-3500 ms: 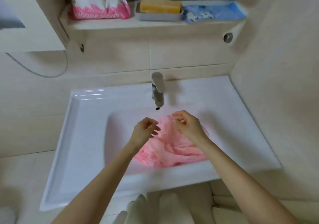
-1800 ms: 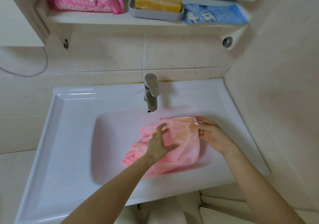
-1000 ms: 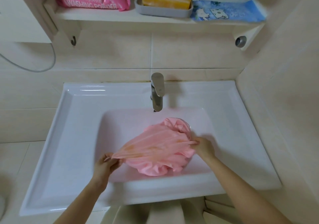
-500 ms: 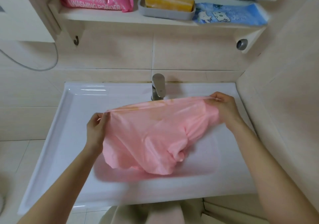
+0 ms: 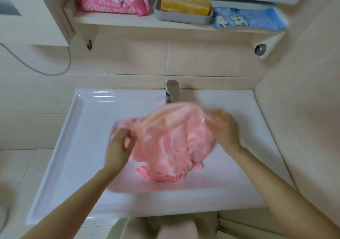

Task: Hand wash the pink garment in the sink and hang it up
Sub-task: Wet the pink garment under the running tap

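We note pink garment (image 5: 171, 137) bunched over sink (image 5: 88, 121), between left hand (image 5: 119, 146) and right hand (image 5: 223, 128); fingers curled, pinching its opposite edges

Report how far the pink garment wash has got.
Done: the pink garment is at the sink. In hand: left hand and right hand grip it there, blurred. Left: tap shows no water, soap sits in its dish, so washing, rinsing and hanging likely remain.
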### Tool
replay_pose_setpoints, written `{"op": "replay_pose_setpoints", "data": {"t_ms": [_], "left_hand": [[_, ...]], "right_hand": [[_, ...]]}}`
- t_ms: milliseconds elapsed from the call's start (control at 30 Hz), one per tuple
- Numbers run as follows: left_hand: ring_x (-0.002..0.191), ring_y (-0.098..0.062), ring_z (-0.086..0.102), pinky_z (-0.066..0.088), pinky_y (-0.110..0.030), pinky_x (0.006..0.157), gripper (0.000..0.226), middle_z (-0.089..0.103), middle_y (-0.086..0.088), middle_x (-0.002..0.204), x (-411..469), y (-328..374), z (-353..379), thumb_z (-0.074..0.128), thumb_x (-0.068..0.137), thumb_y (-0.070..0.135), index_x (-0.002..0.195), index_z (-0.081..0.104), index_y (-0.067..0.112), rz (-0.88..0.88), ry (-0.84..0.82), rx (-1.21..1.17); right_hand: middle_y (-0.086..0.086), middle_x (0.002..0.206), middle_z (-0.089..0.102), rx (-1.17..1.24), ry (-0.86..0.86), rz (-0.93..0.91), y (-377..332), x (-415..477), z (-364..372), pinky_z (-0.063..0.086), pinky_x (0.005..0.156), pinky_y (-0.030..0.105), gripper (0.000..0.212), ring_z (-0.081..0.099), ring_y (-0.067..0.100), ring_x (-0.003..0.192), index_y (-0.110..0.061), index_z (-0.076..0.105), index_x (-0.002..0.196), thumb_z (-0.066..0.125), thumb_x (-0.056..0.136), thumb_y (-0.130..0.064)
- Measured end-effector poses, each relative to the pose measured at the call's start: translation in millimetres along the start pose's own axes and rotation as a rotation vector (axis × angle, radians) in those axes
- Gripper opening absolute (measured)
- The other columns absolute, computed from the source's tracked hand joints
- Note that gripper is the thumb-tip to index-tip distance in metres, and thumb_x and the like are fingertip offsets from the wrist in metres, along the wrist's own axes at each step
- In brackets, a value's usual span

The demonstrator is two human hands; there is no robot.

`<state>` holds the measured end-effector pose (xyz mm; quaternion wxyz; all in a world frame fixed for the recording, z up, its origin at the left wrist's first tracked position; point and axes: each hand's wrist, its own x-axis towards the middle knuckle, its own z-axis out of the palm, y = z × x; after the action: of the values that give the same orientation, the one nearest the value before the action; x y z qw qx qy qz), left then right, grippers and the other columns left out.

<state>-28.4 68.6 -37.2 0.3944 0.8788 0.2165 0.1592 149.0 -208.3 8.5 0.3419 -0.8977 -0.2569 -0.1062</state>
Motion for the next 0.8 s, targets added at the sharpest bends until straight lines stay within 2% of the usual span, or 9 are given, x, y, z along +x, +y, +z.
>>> {"op": "replay_pose_setpoints", "data": {"t_ms": [67,100,133,200,333,500,633,733,800], "left_hand": [[0.080,-0.028,0.061,0.034,-0.025,0.067,0.002,0.067,-0.011,0.085,-19,-34,18,0.068,0.084,0.005,0.083,0.066,0.005,-0.106,-0.381,0.166],[0.084,-0.030,0.063,0.035,-0.025,0.069,0.004,0.069,-0.013,0.088,-28,-45,24,0.069,0.082,0.004,0.085,0.069,0.001,-0.168,-0.448,0.190],[0.087,-0.031,0.065,0.039,-0.026,0.071,0.006,0.070,-0.013,0.089,-34,-51,28,0.070,0.081,0.003,0.086,0.070,0.000,-0.221,-0.453,0.191],[0.089,-0.028,0.064,0.045,-0.028,0.072,0.010,0.070,-0.003,0.088,-43,-51,30,0.065,0.083,0.005,0.089,0.070,0.010,-0.325,-0.405,0.215],[0.075,-0.025,0.058,0.034,-0.025,0.053,0.011,0.061,0.003,0.079,-43,-40,26,0.056,0.085,0.013,0.083,0.052,0.023,-0.383,-0.348,0.394],[0.087,-0.031,0.061,0.048,-0.036,0.075,0.026,0.060,-0.003,0.091,-32,-42,26,0.063,0.086,0.022,0.103,0.045,0.020,-0.439,-0.374,0.192],[0.091,-0.033,0.061,0.049,-0.033,0.071,0.034,0.064,-0.011,0.098,-23,-30,16,0.048,0.092,0.038,0.112,0.061,0.013,-0.486,-0.170,-0.041],[0.075,-0.036,0.059,0.044,-0.033,0.060,0.040,0.061,-0.010,0.073,-18,-14,4,0.036,0.081,0.041,0.085,0.063,0.012,-0.516,0.051,-0.163],[0.064,-0.034,0.060,0.047,-0.033,0.059,0.036,0.060,-0.010,0.066,-10,-2,1,0.034,0.080,0.037,0.079,0.061,0.013,-0.515,0.090,-0.233]], "right_hand": [[0.005,0.104,0.069,-0.258,-0.847,0.187,21,-26,17,0.041,0.070,0.025,0.023,0.063,0.023,0.097,-0.022,0.066,0.103,0.059,0.086,-0.036],[0.003,0.106,0.069,-0.361,-1.164,0.233,32,-40,25,0.041,0.071,0.025,0.019,0.063,0.023,0.100,-0.025,0.066,0.101,0.062,0.085,-0.036],[-0.001,0.104,0.069,-0.416,-1.283,0.250,44,-51,32,0.043,0.072,0.025,0.011,0.062,0.021,0.100,-0.028,0.067,0.093,0.063,0.085,-0.035],[-0.007,0.102,0.069,-0.351,-1.106,0.346,58,-62,38,0.045,0.078,0.024,0.012,0.062,0.017,0.102,-0.031,0.068,0.086,0.057,0.088,-0.029],[-0.005,0.117,0.066,-0.114,-0.618,0.522,63,-59,46,0.046,0.092,0.028,0.032,0.060,0.018,0.110,-0.027,0.064,0.116,0.059,0.087,-0.018],[-0.003,0.135,0.048,-0.150,-0.938,0.509,54,-71,65,0.044,0.095,0.035,0.076,0.051,0.024,0.122,-0.032,0.033,0.143,0.073,0.078,-0.036],[0.002,0.111,0.065,-0.154,-0.890,0.495,63,-71,65,0.043,0.079,0.028,0.018,0.061,0.022,0.104,-0.033,0.062,0.100,0.069,0.084,-0.037],[0.000,0.094,0.070,0.361,-0.569,0.726,60,-46,42,0.050,0.082,0.036,0.030,0.065,0.018,0.091,-0.016,0.075,0.091,0.081,0.068,-0.034],[0.005,0.095,0.073,0.626,-0.505,0.745,41,-23,20,0.052,0.075,0.032,0.039,0.067,0.019,0.087,-0.010,0.077,0.089,0.082,0.060,-0.037]]}}
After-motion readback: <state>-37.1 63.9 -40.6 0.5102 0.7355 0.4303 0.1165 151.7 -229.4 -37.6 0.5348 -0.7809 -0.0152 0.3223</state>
